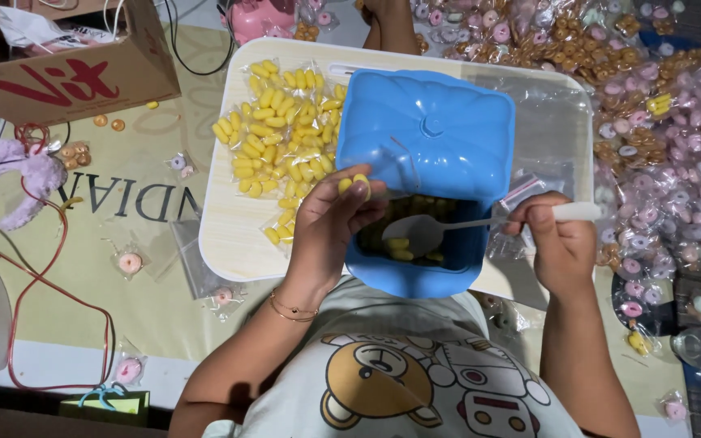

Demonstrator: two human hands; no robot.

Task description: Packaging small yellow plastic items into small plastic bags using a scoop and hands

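Pale tray (229, 235): left hand (330, 223) pinching yellow candies (356, 186); right hand (557, 239) closed around spoon (448, 229) over blue box (423, 162).

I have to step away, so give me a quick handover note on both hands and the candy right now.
Left hand: pinching yellow candies over the blue box.
Right hand: holding a spoon dipped into the box.
Box: lid half over it, more yellow candy inside, on the small table.
Done: filled bags lie on the table, left of the box.
Left: candy remaining in the box.
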